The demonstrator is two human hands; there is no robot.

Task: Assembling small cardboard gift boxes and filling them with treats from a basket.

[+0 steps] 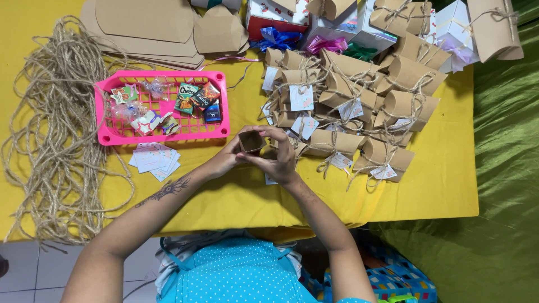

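My left hand (223, 161) and my right hand (279, 154) meet over the yellow tablecloth (236, 193) and together hold a small brown kraft box (251, 141), its open end facing up at me. Fingers of both hands wrap its sides. Just right of my hands lies a heap of finished kraft pillow boxes (359, 101) tied with twine and paper tags. A pink plastic basket (208, 128) with several small snack packets sits to the left of the box.
Loose jute twine (53, 129) sprawls over the table's left side. A stack of small printed tags (154, 160) lies below the basket. Flat kraft box blanks (146, 25) and white gift boxes with ribbons (337, 28) line the far edge. Green fabric (505, 168) covers the right.
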